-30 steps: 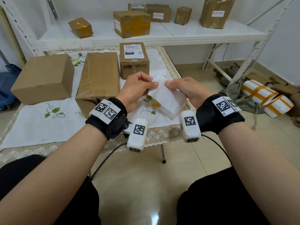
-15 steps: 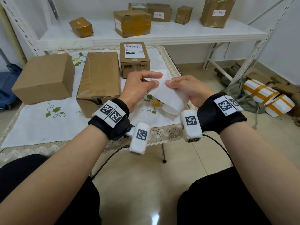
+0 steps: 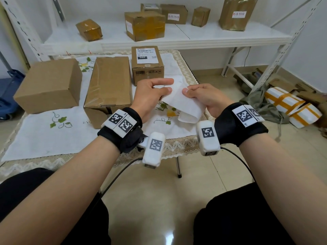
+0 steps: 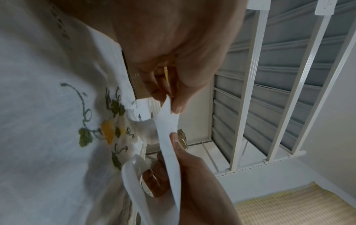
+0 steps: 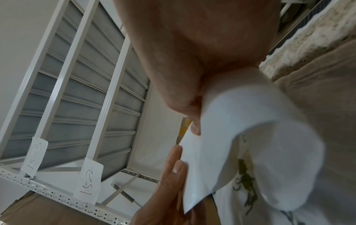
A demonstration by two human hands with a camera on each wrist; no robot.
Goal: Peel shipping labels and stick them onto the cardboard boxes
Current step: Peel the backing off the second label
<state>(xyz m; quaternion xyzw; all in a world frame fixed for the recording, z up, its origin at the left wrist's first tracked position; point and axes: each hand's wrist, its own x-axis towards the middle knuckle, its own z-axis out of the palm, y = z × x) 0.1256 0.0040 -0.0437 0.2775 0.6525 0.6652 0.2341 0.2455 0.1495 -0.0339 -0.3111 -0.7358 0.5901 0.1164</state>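
A white label sheet [image 3: 184, 106] hangs curled between both hands above the table's front right corner. My left hand [image 3: 167, 86] pinches its upper left edge between thumb and a finger, with the index finger stretched out straight above. My right hand [image 3: 187, 91] grips the sheet's right side, thumb on top. In the left wrist view the sheet [image 4: 167, 137] runs as a strip from my left fingertips [image 4: 177, 105] down to the right hand [image 4: 185, 175]. Its print side is hidden. On the table stand a plain cardboard box [image 3: 49, 84], a taped box [image 3: 109, 85] and a small labelled box [image 3: 147, 65].
The table carries a white embroidered cloth [image 3: 53, 137] with lace trim. Behind it a white shelf [image 3: 194, 35] holds several taped boxes, some with labels. White parcels with orange tape [image 3: 292, 106] and cardboard scraps lie on the floor at the right. A blue object [image 3: 8, 92] stands at the far left.
My left index finger has straightened and lifted off the sheet while thumb and another finger keep the pinch. The hands have drawn slightly apart, spreading the sheet's top edge.
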